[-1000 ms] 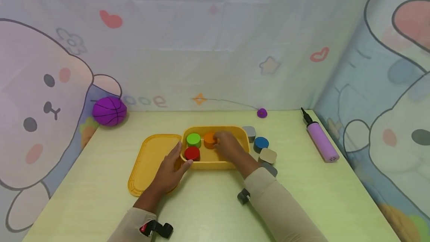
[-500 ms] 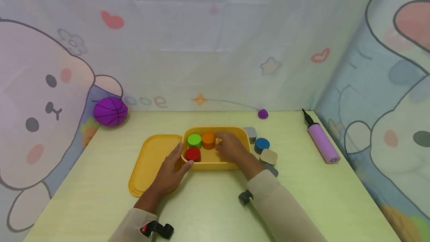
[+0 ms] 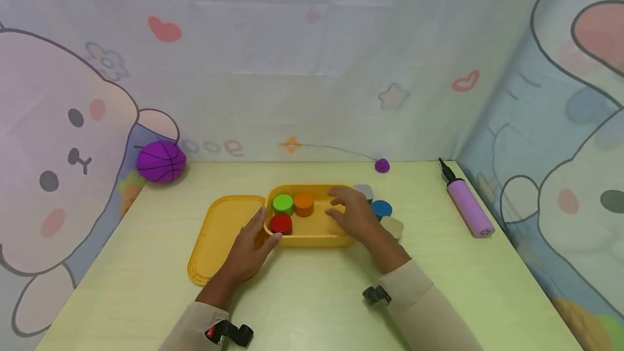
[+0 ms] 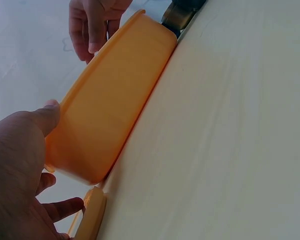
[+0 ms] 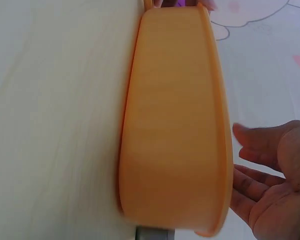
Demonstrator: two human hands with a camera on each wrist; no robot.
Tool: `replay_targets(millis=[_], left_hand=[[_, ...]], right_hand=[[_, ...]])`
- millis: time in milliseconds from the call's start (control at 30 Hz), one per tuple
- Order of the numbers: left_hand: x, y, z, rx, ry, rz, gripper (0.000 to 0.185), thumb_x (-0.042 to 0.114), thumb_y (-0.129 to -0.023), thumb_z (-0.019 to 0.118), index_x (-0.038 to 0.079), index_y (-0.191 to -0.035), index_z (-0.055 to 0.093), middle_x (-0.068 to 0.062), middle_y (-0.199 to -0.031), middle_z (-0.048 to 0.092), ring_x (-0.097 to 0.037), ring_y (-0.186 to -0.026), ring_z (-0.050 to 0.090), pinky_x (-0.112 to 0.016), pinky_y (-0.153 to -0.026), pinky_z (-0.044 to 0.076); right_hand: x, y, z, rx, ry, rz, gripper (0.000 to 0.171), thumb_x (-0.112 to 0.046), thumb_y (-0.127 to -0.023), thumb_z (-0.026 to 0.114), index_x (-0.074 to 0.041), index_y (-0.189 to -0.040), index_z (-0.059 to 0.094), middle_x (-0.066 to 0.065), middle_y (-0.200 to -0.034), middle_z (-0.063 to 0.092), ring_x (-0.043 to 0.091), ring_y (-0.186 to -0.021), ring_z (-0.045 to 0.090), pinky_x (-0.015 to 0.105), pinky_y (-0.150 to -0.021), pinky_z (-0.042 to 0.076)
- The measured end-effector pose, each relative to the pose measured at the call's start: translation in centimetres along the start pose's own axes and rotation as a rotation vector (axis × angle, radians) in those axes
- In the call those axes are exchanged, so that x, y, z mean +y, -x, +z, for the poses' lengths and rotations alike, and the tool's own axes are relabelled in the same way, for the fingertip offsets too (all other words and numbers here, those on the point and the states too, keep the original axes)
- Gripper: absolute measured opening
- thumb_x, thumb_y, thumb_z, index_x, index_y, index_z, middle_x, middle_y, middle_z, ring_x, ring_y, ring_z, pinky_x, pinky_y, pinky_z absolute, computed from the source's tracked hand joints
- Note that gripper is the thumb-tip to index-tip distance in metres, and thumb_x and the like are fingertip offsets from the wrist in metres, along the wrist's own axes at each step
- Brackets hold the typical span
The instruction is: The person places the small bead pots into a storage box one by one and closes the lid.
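A yellow plastic box [image 3: 312,241] holds a green round block [image 3: 283,204], an orange round block [image 3: 304,205] and a red round block [image 3: 281,224], all towards its left end. My left hand [image 3: 247,248] rests at the box's left front corner, fingers extended along the left side. In the left wrist view its thumb [image 4: 51,114] touches the rim. My right hand [image 3: 355,213] hangs over the box's right end, thumb and fingers apart with nothing between them. In the right wrist view this hand [image 5: 275,175] is beside the rim.
The yellow lid [image 3: 214,237] lies left of the box. Right of it are a blue block [image 3: 382,209], a beige block [image 3: 392,227] and a light grey block [image 3: 364,192]. Farther out lie a purple ball [image 3: 161,162], a small purple object [image 3: 382,166] and a lilac hand pump [image 3: 470,208].
My right hand has let go of the orange block and drawn back to the right, its fingers spreading. The orange block sits in the box beside the green one. My left hand stays put.
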State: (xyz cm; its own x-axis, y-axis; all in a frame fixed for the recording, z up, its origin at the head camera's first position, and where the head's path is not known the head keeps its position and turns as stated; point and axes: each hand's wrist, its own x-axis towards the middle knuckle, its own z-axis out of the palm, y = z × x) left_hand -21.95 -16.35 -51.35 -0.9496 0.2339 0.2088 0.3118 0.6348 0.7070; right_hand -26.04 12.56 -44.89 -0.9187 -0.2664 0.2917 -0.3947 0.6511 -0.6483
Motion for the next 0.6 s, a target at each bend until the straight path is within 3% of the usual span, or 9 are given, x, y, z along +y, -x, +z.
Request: replay_targets(millis=[133, 400, 600], left_hand=[[0.0, 0.1, 0.0, 0.003, 0.006, 0.004, 0.086, 0.060, -0.096, 0.051, 0.014, -0.160, 0.017, -0.001, -0.167, 0.016, -0.028, -0.155, 0.018, -0.065, -0.121, 0.012], [-0.4, 0.1, 0.3, 0.001, 0.006, 0.002, 0.085, 0.060, -0.096, 0.050, 0.015, -0.160, 0.018, 0.002, -0.167, 0.017, -0.027, -0.155, 0.018, -0.064, -0.122, 0.012], [-0.2, 0.0, 0.0, 0.012, 0.009, 0.011, 0.086, 0.060, -0.096, 0.052, 0.013, -0.159, 0.018, -0.001, -0.167, 0.018, -0.029, -0.155, 0.020, -0.065, -0.121, 0.013]], right_hand=[[0.8, 0.7, -1.1, 0.031, -0.013, -0.038, 0.040, -0.017, -0.091, 0.073, -0.004, -0.127, 0.064, 0.012, -0.132, 0.064, 0.027, -0.105, 0.072, 0.044, -0.097, 0.056], [2.0, 1.9, -3.3, 0.119, 0.045, -0.093, 0.038, -0.023, -0.089, 0.074, -0.005, -0.122, 0.068, 0.014, -0.137, 0.061, 0.035, -0.130, 0.056, 0.051, -0.109, 0.045], [3.8, 2.3, -4.7, 0.130, 0.012, -0.004, 0.043, -0.028, -0.091, 0.073, -0.005, -0.127, 0.065, 0.011, -0.141, 0.057, 0.035, -0.135, 0.050, 0.054, -0.111, 0.042]])
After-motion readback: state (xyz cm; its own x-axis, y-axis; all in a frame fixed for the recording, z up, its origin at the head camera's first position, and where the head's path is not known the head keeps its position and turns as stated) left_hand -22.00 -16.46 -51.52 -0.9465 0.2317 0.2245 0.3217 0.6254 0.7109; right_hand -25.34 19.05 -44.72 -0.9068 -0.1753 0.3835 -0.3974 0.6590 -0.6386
